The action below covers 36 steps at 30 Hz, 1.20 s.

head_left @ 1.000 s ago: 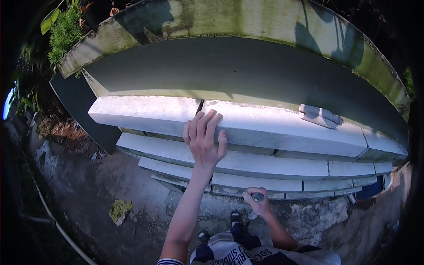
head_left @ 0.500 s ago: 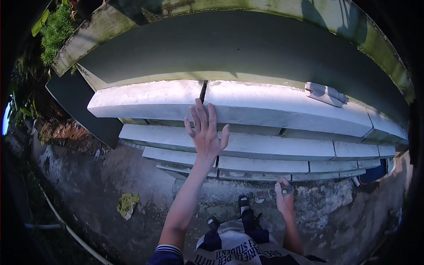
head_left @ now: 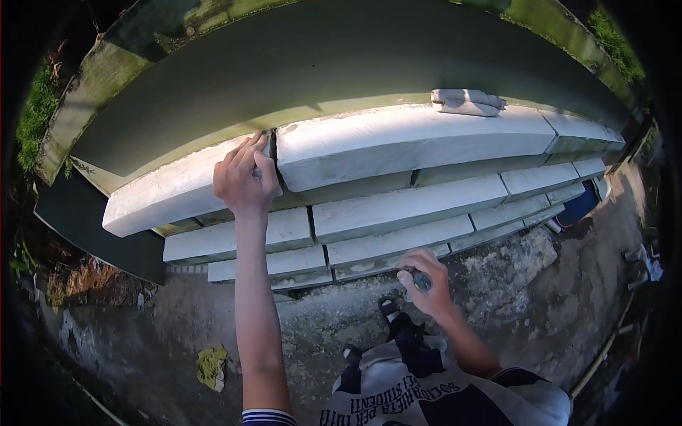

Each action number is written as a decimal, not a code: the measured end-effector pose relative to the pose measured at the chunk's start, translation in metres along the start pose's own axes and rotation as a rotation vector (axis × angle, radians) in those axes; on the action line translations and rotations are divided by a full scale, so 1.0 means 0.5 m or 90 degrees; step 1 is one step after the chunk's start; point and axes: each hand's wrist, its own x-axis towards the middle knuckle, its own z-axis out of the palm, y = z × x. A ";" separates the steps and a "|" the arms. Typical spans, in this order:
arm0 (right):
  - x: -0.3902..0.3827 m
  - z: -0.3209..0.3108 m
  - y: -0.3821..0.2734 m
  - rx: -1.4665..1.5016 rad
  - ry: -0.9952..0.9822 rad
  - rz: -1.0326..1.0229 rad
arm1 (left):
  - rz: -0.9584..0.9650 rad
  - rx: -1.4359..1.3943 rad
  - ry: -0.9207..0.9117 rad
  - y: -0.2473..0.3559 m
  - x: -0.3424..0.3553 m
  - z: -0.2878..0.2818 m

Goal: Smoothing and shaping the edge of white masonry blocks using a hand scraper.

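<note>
My left hand (head_left: 246, 174) rests on the left white block (head_left: 167, 181) of the top row, beside the dark gap (head_left: 273, 153) between it and the long white block (head_left: 412, 142). Its fingers are bent and close together, the tips at the block's back edge; anything pinched under them is hidden. Lower and to the right, my right hand (head_left: 428, 282) is closed around a small object with a dark, round end (head_left: 422, 282). Most of that object is hidden in the fist, so its kind does not show.
A folded grey cloth (head_left: 469, 103) lies on the long block against the dark wall (head_left: 284, 78). More rows of pale blocks (head_left: 408, 206) step down below. A yellow-green rag (head_left: 211, 367) lies on the concrete ground at left, and a dark panel (head_left: 99, 231) leans at the blocks' left end.
My left hand has gone from spread fingers at the block's front face to bent fingers on its top, left of the gap. My right hand has risen and turned. The view has shifted.
</note>
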 end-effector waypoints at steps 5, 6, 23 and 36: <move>0.074 0.022 -0.026 0.032 -0.022 -0.341 | 0.009 -0.004 0.005 -0.008 -0.004 0.005; 0.105 0.034 -0.053 0.034 0.009 -0.430 | 0.009 0.005 0.001 -0.012 -0.006 -0.002; 0.336 0.127 -0.111 -0.226 0.208 -0.717 | 0.016 0.015 0.007 -0.015 -0.007 0.005; 0.139 0.039 -0.018 -0.123 0.050 -0.598 | 0.028 0.002 0.041 -0.011 0.000 0.004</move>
